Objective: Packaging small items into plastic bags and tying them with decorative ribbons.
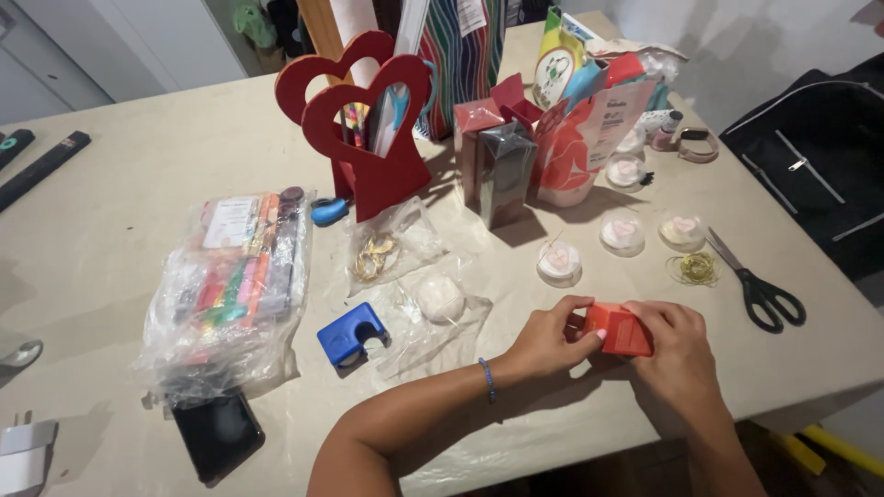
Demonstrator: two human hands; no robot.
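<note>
A small red box (619, 329) lies flat on the paper-covered table (129, 175), near its front edge. My left hand (550, 339) grips the box's left end, thumb and fingers curled over it. My right hand (680, 350) holds the right end from above. Just beyond the box sit three small round containers with pale hearts inside (559, 261), and a coil of gold wire (693, 268).
Black-handled scissors (760, 287) lie to the right. A blue tape dispenser (351, 335), clear plastic bags (428, 304), a bagged set of markers (238, 271), a black phone (217, 433), a red heart-shaped holder (368, 129) and dark red gift boxes (497, 166) fill the left and middle.
</note>
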